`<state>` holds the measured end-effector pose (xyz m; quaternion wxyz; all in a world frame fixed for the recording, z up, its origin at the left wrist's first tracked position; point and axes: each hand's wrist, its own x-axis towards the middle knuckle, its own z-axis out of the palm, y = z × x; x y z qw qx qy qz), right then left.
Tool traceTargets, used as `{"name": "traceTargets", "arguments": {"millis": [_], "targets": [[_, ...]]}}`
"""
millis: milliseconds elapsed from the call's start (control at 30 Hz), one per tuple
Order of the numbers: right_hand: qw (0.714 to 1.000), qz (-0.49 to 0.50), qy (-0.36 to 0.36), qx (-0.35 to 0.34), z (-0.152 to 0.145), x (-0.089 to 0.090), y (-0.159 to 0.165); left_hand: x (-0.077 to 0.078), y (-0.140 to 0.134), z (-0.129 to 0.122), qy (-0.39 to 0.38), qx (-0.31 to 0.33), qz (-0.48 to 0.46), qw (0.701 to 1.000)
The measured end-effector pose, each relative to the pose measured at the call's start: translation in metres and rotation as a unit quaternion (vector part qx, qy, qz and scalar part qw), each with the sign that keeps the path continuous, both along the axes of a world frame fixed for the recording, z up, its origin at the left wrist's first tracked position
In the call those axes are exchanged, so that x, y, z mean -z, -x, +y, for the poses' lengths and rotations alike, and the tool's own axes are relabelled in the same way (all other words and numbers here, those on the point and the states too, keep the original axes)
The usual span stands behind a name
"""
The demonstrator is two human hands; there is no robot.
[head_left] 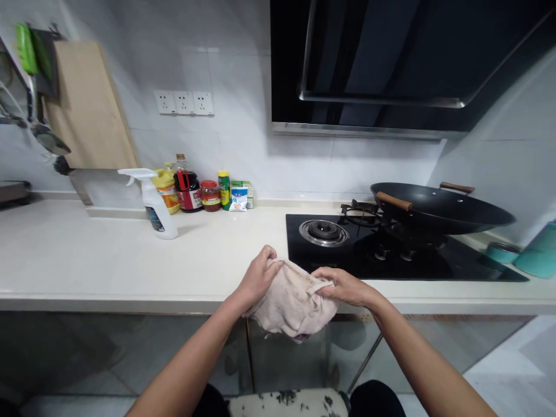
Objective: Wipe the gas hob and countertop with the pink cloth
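A pale pink, stained cleaning cloth (291, 304) hangs in loose folds between my two hands, just in front of the counter's edge. My left hand (259, 275) grips its upper left corner, thumb against the fabric. On the other side, my right hand (341, 285) pinches the upper right edge, where a small fold sticks up. Just behind the cloth lies the black glass gas stove (330, 263). Its left burner (324, 231) is bare, with a metal ring around it.
A white spray bottle (160, 208) stands on the counter (108, 260) at left. Behind it, a dark sauce bottle (187, 188), a red-lidded jar (211, 197) and small packets line the wall. A large wok (447, 208) sits at right under the range hood (373, 63).
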<state>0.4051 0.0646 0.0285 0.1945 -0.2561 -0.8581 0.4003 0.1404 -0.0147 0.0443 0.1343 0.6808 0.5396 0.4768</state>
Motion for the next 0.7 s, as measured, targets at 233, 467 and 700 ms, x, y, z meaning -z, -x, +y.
{"name": "traceTargets", "arguments": {"millis": [233,467,700], "targets": [[0.995,-0.035,-0.073,-0.057,0.008,-0.034,-0.007,-0.059,-0.032,-0.017,-0.025,0.088,0.132,0.987],[0.992,0.105,0.048,-0.046,-0.028,-0.043,0.025,-0.094,-0.050,-0.025,-0.051,0.118,0.168,0.977],[0.989,0.033,0.133,-0.046,-0.046,-0.005,-0.003,-0.097,-0.022,-0.037,-0.045,0.078,0.142,0.986]]}}
